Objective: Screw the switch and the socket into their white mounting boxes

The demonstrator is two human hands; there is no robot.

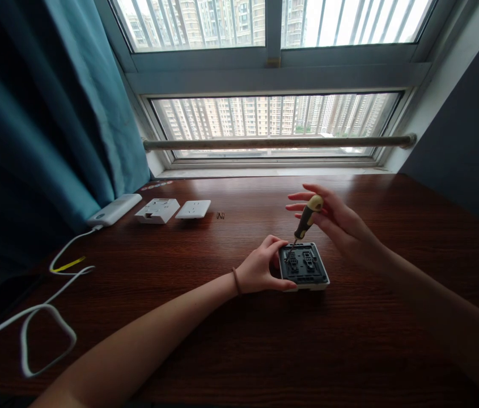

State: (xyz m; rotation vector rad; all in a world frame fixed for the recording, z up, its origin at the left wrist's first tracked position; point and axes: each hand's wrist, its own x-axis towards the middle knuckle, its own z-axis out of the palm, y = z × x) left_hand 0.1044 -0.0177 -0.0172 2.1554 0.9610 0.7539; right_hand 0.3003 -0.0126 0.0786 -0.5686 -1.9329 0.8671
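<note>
On the dark wooden table lies a wall switch (304, 273), a square white box whose dark inner face with two raised blocks is turned up. My left hand (265, 266) grips it by its left side, thumb along the near edge and fingers at the far left corner. A screwdriver (305, 221) with a black and yellow handle leans over it, its tip down at the left part of the dark face. Around the handle, my right hand (333, 218) pinches with thumb and finger while the other fingers stretch out.
Farther back on the table (205, 328) are a white mounting box (157, 211), a white socket plate (194, 209) and several small screws (220, 215). A white power strip (115, 208) with its looping cable (47, 307) lies at left, beside the blue curtain (90, 102).
</note>
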